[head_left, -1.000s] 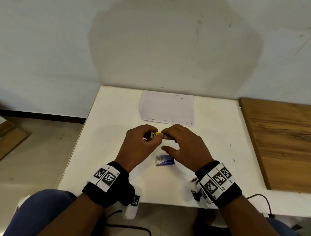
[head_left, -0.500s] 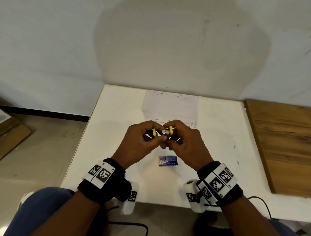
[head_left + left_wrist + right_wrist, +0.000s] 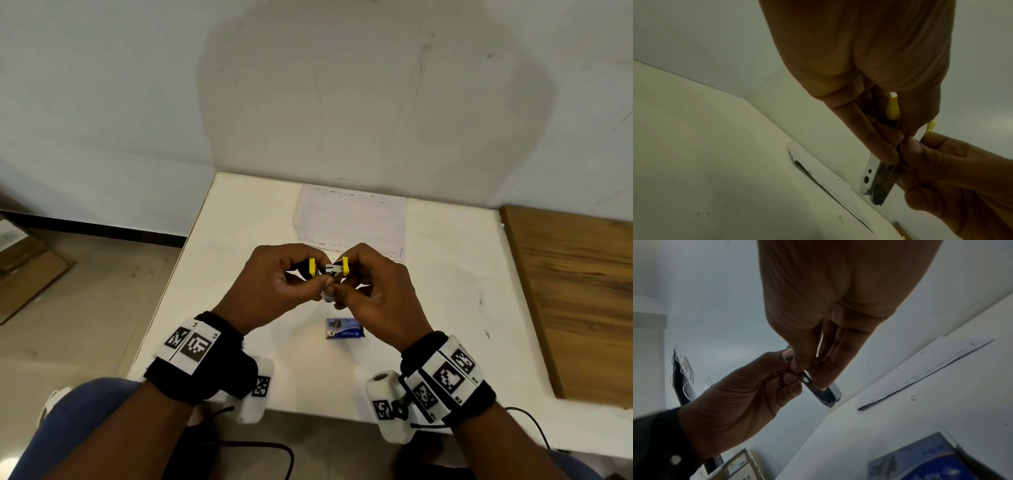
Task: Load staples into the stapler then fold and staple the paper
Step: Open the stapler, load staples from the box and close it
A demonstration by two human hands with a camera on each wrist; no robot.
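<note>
While both of your hands were raised above the white worktop [image 3: 445,274], you held a small stapler [image 3: 330,270] between them, over the middle of the surface. Your left hand [image 3: 281,284] had its grip curled round one half, where a yellow end [image 3: 312,267] showed between finger and thumb. Your right hand [image 3: 373,291] had its grip pinched on the other half, which also ended in yellow [image 3: 344,266]. The two yellow ends stood apart, with silver metal showing between them, so the stapler was hinged open.

From the left wrist view, the stapler's shiny metal body [image 3: 875,181] pointed down toward the worktop, clear of it, with your thumbs meeting just above it. From the right wrist view, the same metal channel [image 3: 824,391] stuck out below your fingertips [image 3: 797,365]; whether staples sat inside could not be made out.

Just beneath your hands, on the side nearer to you, a small blue staple box [image 3: 344,328] lay flat on the worktop. Beyond your hands, a sheet of white paper [image 3: 352,219] lay flat and unfolded against the far edge by the wall. To your right, a wooden board [image 3: 582,301] lay beside the worktop.
</note>
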